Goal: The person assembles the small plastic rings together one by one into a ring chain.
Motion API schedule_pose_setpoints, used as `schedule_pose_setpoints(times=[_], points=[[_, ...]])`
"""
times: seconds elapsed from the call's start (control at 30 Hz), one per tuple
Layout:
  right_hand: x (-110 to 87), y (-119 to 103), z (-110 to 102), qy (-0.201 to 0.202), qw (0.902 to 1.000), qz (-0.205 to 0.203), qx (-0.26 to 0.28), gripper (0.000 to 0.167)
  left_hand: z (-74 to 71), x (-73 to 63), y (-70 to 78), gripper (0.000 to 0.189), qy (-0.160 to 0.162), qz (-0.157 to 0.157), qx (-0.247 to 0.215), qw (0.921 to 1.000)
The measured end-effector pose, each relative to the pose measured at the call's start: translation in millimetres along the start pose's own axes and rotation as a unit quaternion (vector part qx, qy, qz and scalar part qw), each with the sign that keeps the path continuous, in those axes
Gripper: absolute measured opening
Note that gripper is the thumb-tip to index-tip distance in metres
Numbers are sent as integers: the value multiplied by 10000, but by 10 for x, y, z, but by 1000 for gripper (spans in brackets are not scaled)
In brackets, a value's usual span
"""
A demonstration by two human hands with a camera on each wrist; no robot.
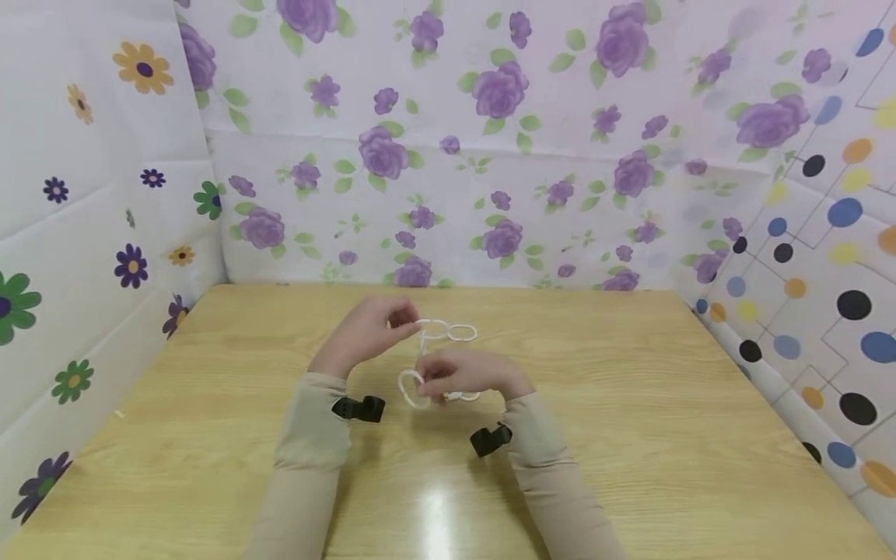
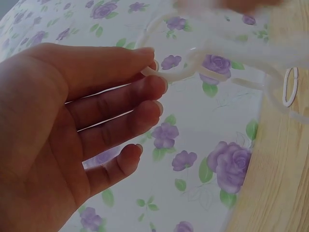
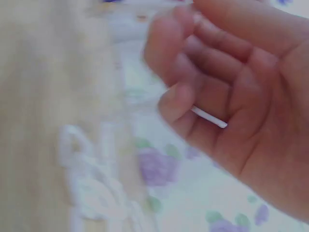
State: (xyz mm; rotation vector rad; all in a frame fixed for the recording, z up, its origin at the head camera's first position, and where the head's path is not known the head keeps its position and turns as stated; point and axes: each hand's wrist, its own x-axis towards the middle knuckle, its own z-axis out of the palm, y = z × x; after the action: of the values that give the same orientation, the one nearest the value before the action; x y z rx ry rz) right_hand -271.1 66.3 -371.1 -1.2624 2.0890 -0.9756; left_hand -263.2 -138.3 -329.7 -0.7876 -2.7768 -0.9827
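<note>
My left hand [image 1: 371, 333] pinches a thin white plastic chain link [image 2: 169, 76] between thumb and fingertips, with the lower fingers spread loosely. More white links hang joined to it, running toward the right hand in the left wrist view. My right hand [image 1: 476, 371], fingers curled, holds a white oval link [image 1: 408, 398] at its fingertips, just in front of the left hand. In the right wrist view, a short white piece [image 3: 209, 117] pokes out beneath the little finger; the rest of it is hidden by the fingers.
A loose white oval link [image 1: 462, 333] lies on the wooden table [image 1: 630, 435] beyond the right hand. Blurred white links [image 3: 96, 193] lie piled on the table in the right wrist view. Flowered cloth [image 1: 448, 194] walls in the back, with patterned cloth at both sides.
</note>
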Motion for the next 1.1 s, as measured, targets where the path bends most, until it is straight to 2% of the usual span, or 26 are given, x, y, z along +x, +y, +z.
schedule_pose_setpoints(times=[0.1, 0.2, 0.3, 0.77, 1.1], points=[[-169, -62, -138, 910, 9946, -176, 473, 11, 26, 13, -13, 11, -62, -31, -17, 10000], [-292, -114, -231, 1761, 9824, -22, 625, 8, 33, 7, -6, 12, -133, -107, -22, 9999], [-369, -123, -293, 2217, 9729, 181, 635, 8, 37, 10, 12, 12, -154, -163, 23, 9997], [-492, -42, -396, 2518, 9654, 316, 597, 25, 80, 77, 87, 11, -223, 193, 153, 9995], [-448, 0, -362, 2600, 9636, 387, 495, 22, 104, 71, 106, 9, -218, 398, 129, 9989]])
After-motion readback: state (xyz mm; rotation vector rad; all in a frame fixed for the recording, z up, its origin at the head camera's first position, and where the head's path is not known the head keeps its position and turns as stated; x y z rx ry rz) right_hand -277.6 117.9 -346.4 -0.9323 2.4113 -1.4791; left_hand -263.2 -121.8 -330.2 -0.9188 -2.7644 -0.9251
